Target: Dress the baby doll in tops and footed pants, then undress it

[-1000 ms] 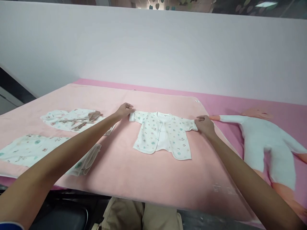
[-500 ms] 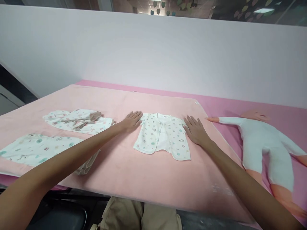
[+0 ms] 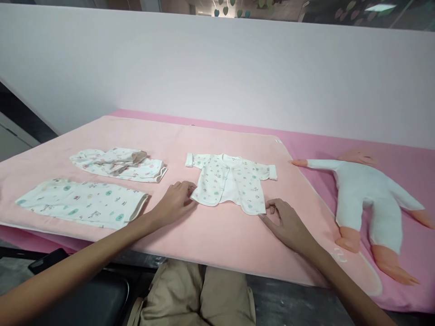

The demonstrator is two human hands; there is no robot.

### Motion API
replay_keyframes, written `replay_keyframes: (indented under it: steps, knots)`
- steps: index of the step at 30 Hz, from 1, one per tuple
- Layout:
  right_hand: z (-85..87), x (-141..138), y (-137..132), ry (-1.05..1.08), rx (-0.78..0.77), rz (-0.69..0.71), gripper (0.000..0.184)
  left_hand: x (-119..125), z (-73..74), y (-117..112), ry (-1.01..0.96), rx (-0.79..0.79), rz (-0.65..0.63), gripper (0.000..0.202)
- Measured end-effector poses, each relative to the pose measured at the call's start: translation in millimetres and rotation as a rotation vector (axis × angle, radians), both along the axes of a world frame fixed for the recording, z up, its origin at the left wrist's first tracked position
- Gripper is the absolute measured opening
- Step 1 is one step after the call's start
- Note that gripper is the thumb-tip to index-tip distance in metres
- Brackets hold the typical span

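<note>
A small white baby jacket (image 3: 212,183) with a scattered print lies flat, front up, its collar away from me and its cuffs spread to both sides. My left hand (image 3: 176,201) has its fingers curled at the jacket's lower left corner, closed on the hem. At the lower right corner, my right hand (image 3: 285,222) pinches the hem between thumb and fingers. To the left lie printed baby trousers (image 3: 81,202), laid flat, and behind them a loosely bunched printed garment (image 3: 115,162) with beige trim.
A pale pink blanket (image 3: 220,244) covers the table over a darker pink mat (image 3: 316,154). On the right a baby doll (image 3: 367,185) in a white suit lies on its back. A white partition (image 3: 217,72) stands behind. A black chair (image 3: 91,294) is at lower left.
Both hands have moved from the jacket's sleeves down towards me to its lower corners, and their flat fingers have curled in. The sleeves and cuffs now show uncovered.
</note>
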State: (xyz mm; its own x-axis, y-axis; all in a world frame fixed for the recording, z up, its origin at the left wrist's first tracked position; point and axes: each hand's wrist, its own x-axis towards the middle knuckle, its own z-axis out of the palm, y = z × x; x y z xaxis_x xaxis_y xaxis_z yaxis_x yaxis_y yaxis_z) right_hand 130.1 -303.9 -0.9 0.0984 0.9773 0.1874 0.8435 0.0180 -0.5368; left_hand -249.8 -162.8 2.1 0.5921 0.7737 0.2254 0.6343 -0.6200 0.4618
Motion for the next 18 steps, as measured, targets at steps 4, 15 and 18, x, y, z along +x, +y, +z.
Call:
replay_keyframes:
  steps: [4, 15, 18]
  knots:
    - [7.8, -11, 2, 0.098, -0.003, -0.026, 0.028, 8, 6.6, 6, -0.111, -0.141, 0.052, 0.028]
    - [-10.3, -10, 1, -0.011, 0.070, -0.017, 0.022, 14, 1.3, 1, 0.228, 0.358, 0.004, 0.031]
    - [-10.2, -14, 6, -0.058, 0.111, 0.020, 0.025, 25, 0.6, 3, 0.312, 0.498, -0.146, 0.028]
